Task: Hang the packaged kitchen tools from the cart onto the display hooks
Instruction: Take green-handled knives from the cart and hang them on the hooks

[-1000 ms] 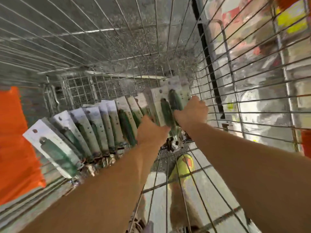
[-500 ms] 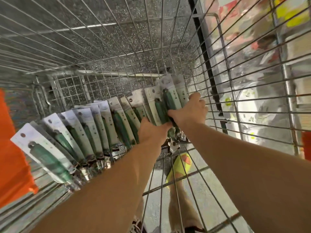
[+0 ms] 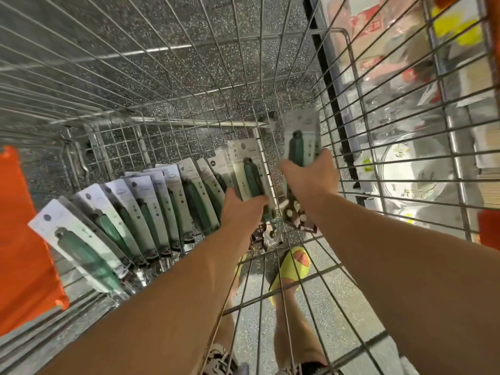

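A row of packaged kitchen tools (image 3: 140, 209) with green handles on pale cards leans in the wire cart (image 3: 189, 77). My right hand (image 3: 311, 177) grips one or more of these packs (image 3: 301, 139) lifted apart from the row, near the cart's right wall. My left hand (image 3: 243, 209) holds the pack (image 3: 244, 169) at the right end of the row, thumb over its handle. The packs' lower ends are hidden behind my hands.
An orange panel (image 3: 19, 239) stands at the cart's left side. Through the right wire wall (image 3: 405, 158) I see shelves with glassware (image 3: 405, 171) and packaged goods. Below the cart's floor show speckled ground and my foot in a yellow sandal (image 3: 292, 266).
My right hand has lifted its packs up and to the right, away from the row. My left hand has closed on the end pack of the row.
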The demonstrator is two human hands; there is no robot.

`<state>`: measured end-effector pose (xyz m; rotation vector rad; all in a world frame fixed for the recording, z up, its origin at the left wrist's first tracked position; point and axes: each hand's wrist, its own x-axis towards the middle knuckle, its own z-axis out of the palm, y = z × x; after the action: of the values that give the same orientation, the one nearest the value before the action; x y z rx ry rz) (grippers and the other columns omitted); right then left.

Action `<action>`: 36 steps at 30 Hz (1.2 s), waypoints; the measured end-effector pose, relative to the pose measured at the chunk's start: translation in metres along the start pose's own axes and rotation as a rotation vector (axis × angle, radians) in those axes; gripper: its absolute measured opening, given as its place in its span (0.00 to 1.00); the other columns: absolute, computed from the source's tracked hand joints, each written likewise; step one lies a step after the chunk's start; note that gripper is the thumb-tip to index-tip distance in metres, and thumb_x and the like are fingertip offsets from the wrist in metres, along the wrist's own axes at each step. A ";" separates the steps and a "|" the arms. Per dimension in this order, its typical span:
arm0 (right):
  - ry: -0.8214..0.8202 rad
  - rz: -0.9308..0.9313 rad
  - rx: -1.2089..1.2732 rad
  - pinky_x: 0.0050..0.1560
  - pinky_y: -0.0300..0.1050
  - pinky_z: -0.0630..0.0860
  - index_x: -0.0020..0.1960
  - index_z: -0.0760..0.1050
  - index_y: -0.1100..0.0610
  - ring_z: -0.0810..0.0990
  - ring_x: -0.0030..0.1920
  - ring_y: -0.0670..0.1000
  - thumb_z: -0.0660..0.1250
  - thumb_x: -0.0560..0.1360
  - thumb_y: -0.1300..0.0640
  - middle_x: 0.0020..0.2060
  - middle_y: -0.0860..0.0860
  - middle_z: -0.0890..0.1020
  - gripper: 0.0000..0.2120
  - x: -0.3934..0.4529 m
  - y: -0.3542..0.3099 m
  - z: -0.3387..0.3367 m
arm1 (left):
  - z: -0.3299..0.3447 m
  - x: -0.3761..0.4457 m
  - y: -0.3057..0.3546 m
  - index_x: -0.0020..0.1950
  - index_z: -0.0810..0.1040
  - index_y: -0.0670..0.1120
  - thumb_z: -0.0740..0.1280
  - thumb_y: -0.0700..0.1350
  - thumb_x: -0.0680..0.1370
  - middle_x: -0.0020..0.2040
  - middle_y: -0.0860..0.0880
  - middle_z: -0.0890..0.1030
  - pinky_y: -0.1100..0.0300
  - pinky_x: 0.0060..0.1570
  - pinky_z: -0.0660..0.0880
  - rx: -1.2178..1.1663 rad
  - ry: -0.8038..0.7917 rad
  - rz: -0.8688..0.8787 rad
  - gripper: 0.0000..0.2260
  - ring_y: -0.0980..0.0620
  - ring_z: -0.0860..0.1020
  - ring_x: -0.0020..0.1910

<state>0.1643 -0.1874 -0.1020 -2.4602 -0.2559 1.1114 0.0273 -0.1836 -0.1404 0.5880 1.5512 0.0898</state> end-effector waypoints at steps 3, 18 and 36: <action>-0.068 -0.053 0.064 0.27 0.35 0.72 0.55 0.74 0.55 0.77 0.37 0.43 0.71 0.77 0.53 0.41 0.46 0.79 0.11 0.001 -0.005 -0.016 | -0.009 -0.004 0.004 0.73 0.70 0.49 0.75 0.44 0.78 0.60 0.46 0.83 0.51 0.52 0.78 -0.098 -0.038 0.002 0.25 0.46 0.82 0.54; -0.304 0.051 0.310 0.52 0.60 0.83 0.60 0.74 0.50 0.82 0.54 0.56 0.60 0.77 0.45 0.56 0.55 0.80 0.15 -0.063 -0.046 -0.010 | -0.010 -0.049 0.041 0.67 0.79 0.45 0.53 0.63 0.85 0.61 0.36 0.84 0.35 0.59 0.81 -0.266 -0.241 0.160 0.28 0.33 0.82 0.61; -0.220 -0.240 0.552 0.52 0.60 0.81 0.45 0.75 0.50 0.82 0.47 0.60 0.66 0.63 0.44 0.45 0.56 0.81 0.14 -0.225 -0.150 -0.107 | -0.050 -0.219 0.148 0.65 0.81 0.40 0.64 0.57 0.83 0.54 0.41 0.84 0.51 0.48 0.80 -0.328 -0.363 0.448 0.22 0.42 0.83 0.52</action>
<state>0.0960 -0.1610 0.1797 -1.7785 -0.2600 1.1602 0.0146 -0.1318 0.1237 0.6389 1.0054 0.5386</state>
